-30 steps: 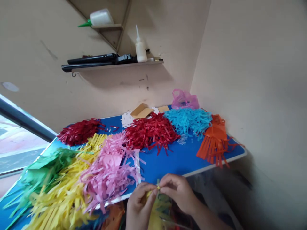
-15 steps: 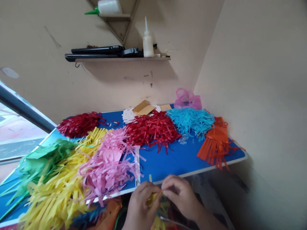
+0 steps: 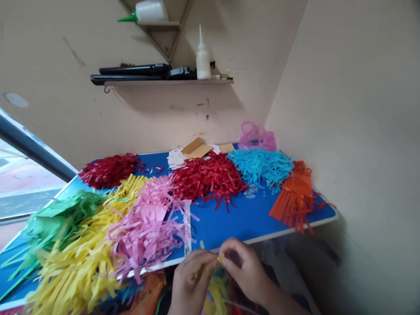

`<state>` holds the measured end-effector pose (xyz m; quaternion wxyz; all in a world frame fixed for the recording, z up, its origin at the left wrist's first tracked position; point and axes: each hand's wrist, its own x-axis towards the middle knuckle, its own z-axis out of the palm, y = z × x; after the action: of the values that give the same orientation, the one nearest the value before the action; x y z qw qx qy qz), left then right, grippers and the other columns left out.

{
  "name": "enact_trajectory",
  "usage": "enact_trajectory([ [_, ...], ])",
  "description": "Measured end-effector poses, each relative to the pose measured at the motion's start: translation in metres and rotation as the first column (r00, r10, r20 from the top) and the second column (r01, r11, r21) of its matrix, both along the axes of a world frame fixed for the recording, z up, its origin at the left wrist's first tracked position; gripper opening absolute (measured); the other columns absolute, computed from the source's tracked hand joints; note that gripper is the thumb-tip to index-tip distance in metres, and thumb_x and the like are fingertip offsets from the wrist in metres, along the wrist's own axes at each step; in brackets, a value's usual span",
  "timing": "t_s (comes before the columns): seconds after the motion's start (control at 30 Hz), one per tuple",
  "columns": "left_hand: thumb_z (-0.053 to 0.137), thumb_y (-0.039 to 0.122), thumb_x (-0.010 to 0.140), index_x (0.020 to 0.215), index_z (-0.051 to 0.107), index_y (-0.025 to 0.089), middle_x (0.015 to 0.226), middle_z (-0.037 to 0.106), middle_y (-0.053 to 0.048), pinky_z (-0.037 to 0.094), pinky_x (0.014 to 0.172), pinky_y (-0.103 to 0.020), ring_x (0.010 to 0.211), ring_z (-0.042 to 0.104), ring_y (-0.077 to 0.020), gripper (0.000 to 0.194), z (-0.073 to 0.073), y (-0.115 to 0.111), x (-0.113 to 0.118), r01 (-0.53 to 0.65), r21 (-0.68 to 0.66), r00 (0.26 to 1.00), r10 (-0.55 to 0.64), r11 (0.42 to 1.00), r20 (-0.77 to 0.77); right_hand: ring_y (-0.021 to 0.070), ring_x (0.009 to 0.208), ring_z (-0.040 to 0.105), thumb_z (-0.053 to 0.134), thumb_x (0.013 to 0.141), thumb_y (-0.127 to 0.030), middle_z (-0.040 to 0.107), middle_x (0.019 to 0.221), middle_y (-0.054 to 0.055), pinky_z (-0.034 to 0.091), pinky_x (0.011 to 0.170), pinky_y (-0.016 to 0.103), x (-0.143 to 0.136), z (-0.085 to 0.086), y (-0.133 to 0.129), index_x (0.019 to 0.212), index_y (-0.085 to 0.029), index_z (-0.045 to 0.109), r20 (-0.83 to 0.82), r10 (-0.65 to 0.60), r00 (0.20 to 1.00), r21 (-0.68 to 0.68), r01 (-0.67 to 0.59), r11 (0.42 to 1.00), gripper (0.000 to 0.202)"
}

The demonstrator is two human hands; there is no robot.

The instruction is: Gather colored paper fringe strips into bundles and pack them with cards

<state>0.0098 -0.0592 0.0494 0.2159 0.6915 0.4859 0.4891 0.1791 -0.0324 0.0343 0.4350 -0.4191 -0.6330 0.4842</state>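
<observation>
Just over the table's front edge, my left hand [image 3: 192,280] and my right hand [image 3: 246,271] meet fingertip to fingertip. Both are closed in a pinch on a small twisted bit of yellow tissue paper [image 3: 219,259]. Yellow strips [image 3: 216,293] hang below and between the hands; whether they join the pinched bit is hard to see. Nearest on the table lies a pile of pink fringed paper [image 3: 151,232], left of my hands. Beyond it spread yellow fringed paper [image 3: 82,258] and green fringed paper [image 3: 65,218].
Red fringe [image 3: 210,177], dark red fringe [image 3: 110,170], light blue fringe [image 3: 262,166] and orange fringe [image 3: 297,192] lie on the blue table [image 3: 226,223]. Behind are a brown envelope [image 3: 197,148] and a pink plastic bag [image 3: 257,136]. A shelf [image 3: 170,82] holds a glue bottle [image 3: 203,63].
My left hand has shifted slightly left and turned, and its fingers have drawn closer together. The yellow paper between the fingertips shows as a smaller, tighter bit.
</observation>
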Motion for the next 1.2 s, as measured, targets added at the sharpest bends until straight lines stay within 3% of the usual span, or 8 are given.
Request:
enact_trajectory([
  [0.17, 0.063, 0.018, 0.086, 0.085, 0.069, 0.024, 0.076, 0.073, 0.0, 0.056, 0.061, -0.019, 0.067, 0.07, -0.0129, 0.008, -0.001, -0.002, -0.001, -0.011, 0.062, 1.0, 0.013, 0.998, -0.028, 0.0157, 0.07, 0.062, 0.069, 0.076, -0.024, 0.066, 0.075, 0.001, 0.049, 0.067, 0.025, 0.002, -0.002, 0.002, 0.084, -0.019, 0.065, -0.08, 0.006, 0.997, -0.18, -0.02, 0.984, 0.011],
  [0.37, 0.064, 0.018, 0.085, 0.086, 0.068, 0.024, 0.076, 0.072, 0.001, 0.055, 0.061, -0.018, 0.067, 0.069, -0.0121, 0.007, 0.002, -0.002, 0.001, -0.006, 0.078, 0.999, 0.009, 0.997, -0.033, 0.0147, 0.065, 0.059, 0.07, 0.078, -0.032, 0.066, 0.07, 0.001, 0.047, 0.062, 0.024, 0.004, -0.003, 0.001, 0.08, -0.018, 0.069, -0.066, 0.007, 0.998, -0.174, -0.018, 0.985, 0.014],
  [0.5, 0.063, 0.019, 0.086, 0.082, 0.067, 0.022, 0.073, 0.07, 0.0, 0.054, 0.059, -0.019, 0.065, 0.067, -0.0124, 0.007, 0.003, -0.003, 0.004, 0.0, 0.058, 0.999, 0.002, 0.998, -0.035, 0.0157, 0.064, 0.064, 0.073, 0.075, -0.03, 0.07, 0.07, 0.001, 0.049, 0.062, 0.025, 0.001, 0.0, 0.0, 0.078, -0.018, 0.066, -0.161, 0.03, 0.986, -0.254, -0.071, 0.965, 0.014],
  [0.57, 0.063, 0.021, 0.087, 0.088, 0.068, 0.022, 0.078, 0.07, -0.002, 0.055, 0.063, -0.021, 0.071, 0.068, -0.0141, 0.005, 0.002, -0.003, 0.003, 0.026, 0.036, 0.998, -0.024, 0.999, -0.057, 0.0166, 0.068, 0.066, 0.074, 0.075, -0.027, 0.071, 0.073, 0.002, 0.051, 0.065, 0.026, 0.001, 0.001, 0.001, 0.074, -0.019, 0.065, -0.187, 0.042, 0.981, -0.199, -0.08, 0.977, 0.012],
  [0.7, 0.062, 0.026, 0.088, 0.088, 0.068, 0.022, 0.082, 0.07, -0.005, 0.055, 0.07, -0.028, 0.078, 0.067, -0.0176, 0.006, 0.003, -0.001, -0.004, 0.095, 0.006, 0.985, -0.093, 0.995, -0.147, 0.016, 0.074, 0.067, 0.075, 0.074, -0.017, 0.071, 0.077, 0.003, 0.051, 0.069, 0.025, 0.006, 0.008, 0.006, 0.068, -0.02, 0.068, -0.097, 0.075, 0.992, 0.09, -0.066, 0.994, 0.009],
  [0.9, 0.061, 0.023, 0.088, 0.097, 0.063, 0.023, 0.087, 0.071, -0.005, 0.054, 0.085, -0.036, 0.084, 0.068, -0.0188, 0.009, 0.007, 0.0, -0.009, 0.117, 0.082, 0.973, -0.097, 0.99, -0.209, 0.0155, 0.072, 0.068, 0.073, 0.077, -0.015, 0.073, 0.075, 0.001, 0.051, 0.07, 0.024, 0.011, 0.018, 0.006, 0.071, -0.021, 0.07, 0.001, 0.091, 0.996, 0.093, -0.091, 0.992, 0.01],
  [1.03, 0.06, 0.011, 0.084, 0.093, 0.061, 0.024, 0.08, 0.071, 0.0, 0.046, 0.102, -0.041, 0.075, 0.069, -0.0146, 0.016, 0.003, -0.002, -0.004, 0.094, 0.268, 0.967, -0.024, 0.959, -0.253, 0.0164, 0.074, 0.068, 0.069, 0.078, -0.012, 0.073, 0.076, 0.002, 0.051, 0.071, 0.025, 0.008, 0.017, 0.0, 0.074, -0.022, 0.07, 0.067, 0.015, 0.998, 0.161, -0.025, 0.987, 0.011],
  [1.2, 0.059, 0.006, 0.084, 0.098, 0.062, 0.023, 0.085, 0.073, 0.001, 0.03, 0.116, -0.046, 0.079, 0.069, -0.0129, 0.022, -0.001, -0.005, -0.003, 0.117, 0.326, 0.948, -0.008, 0.938, -0.317, 0.0165, 0.075, 0.069, 0.067, 0.075, -0.006, 0.074, 0.078, 0.001, 0.05, 0.073, 0.025, 0.01, 0.018, -0.004, 0.076, -0.023, 0.07, 0.131, -0.013, 0.991, 0.169, -0.01, 0.986, 0.018],
])
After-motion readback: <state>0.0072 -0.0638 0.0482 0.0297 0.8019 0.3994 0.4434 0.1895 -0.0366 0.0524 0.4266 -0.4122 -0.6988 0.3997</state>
